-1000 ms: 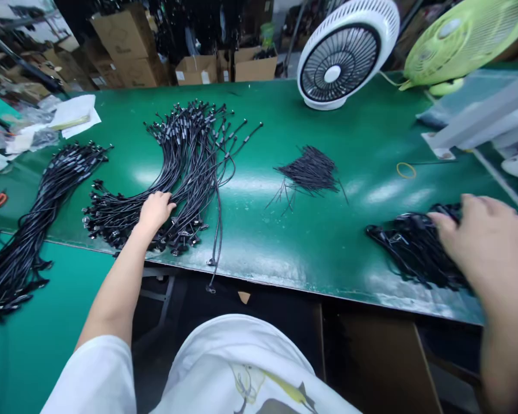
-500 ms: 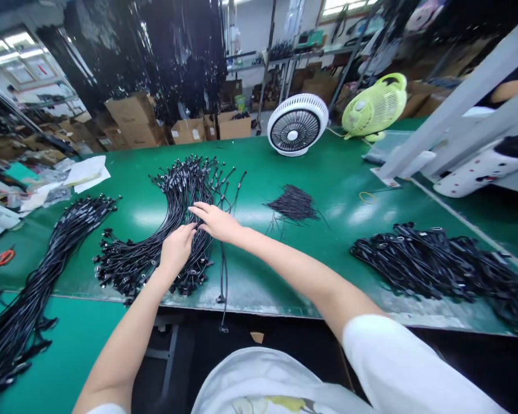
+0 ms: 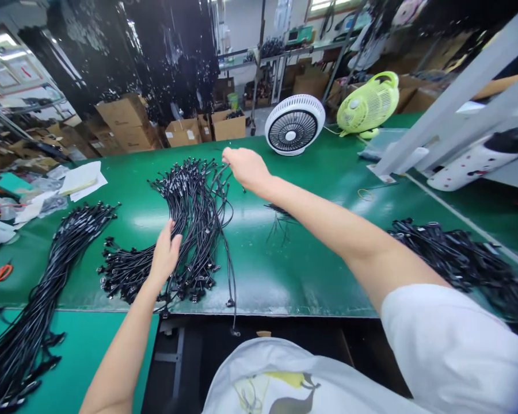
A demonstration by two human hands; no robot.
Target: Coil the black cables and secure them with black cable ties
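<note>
A long cable bundle is laid across the left edge of the green table. Scissors are seen beside it. The fanned cable pile is spread at centre-left. The left hand is pressed flat on its near part, fingers open, nothing gripped. The right hand is closed on cable ends at the pile's far side. A white fan and a green fan are stood behind. A further heap is noted at right.

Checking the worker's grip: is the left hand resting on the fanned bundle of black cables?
Yes, the left hand lies on the fanned bundle of black cables.
</note>
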